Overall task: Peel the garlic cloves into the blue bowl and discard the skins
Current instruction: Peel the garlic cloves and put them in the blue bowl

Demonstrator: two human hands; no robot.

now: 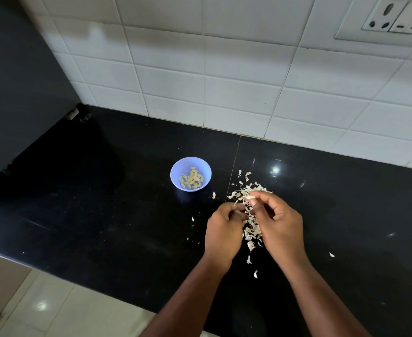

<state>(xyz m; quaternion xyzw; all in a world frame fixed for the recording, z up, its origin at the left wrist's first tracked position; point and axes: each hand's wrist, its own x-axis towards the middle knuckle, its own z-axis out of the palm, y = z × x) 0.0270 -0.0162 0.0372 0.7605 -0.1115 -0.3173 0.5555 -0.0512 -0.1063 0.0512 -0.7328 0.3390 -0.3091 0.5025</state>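
Note:
A small blue bowl (190,173) stands on the black counter (102,215) and holds several peeled yellowish garlic cloves (191,179). To its right lies a loose pile of papery garlic skins (251,224), partly hidden by my hands. My right hand (276,222) pinches a pale garlic clove (249,197) between thumb and fingertips above the pile. My left hand (224,229) hovers beside it with fingers curled at the pile's edge; I cannot see what, if anything, it holds.
Stray skin flakes (331,254) lie scattered on the counter around the pile. A white tiled wall (224,81) rises behind, with a socket plate (392,18) at the top right. A dark panel (10,81) bounds the left side. The counter's front edge runs along the lower left.

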